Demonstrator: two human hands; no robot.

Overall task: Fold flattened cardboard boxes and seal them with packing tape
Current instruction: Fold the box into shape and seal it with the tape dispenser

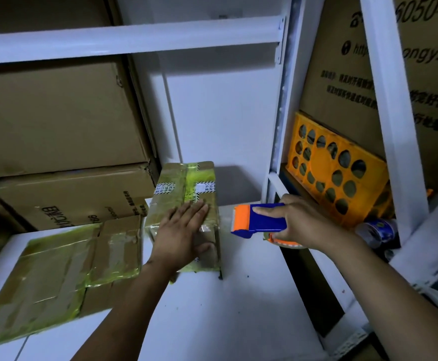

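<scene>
A small folded cardboard box [186, 183], wrapped in clear and yellow-green tape, stands on the white table [238, 308]. My left hand [180, 235] lies flat on its top with straight fingers, the thumb over the box's right side. Just right of the box, my right hand [301, 225] grips a blue and orange tape dispenser [258, 221], index finger stretched along its top. The dispenser's orange front points at the box's right edge, a small gap apart. A flattened, taped cardboard box [64, 277] lies on the table at the left.
Large brown cartons [56, 121] are stacked at the back left. A white metal shelf frame [285, 105] rises to the right, holding an orange perforated crate [335, 170], a printed carton [348, 82] and a plastic bottle [376, 230].
</scene>
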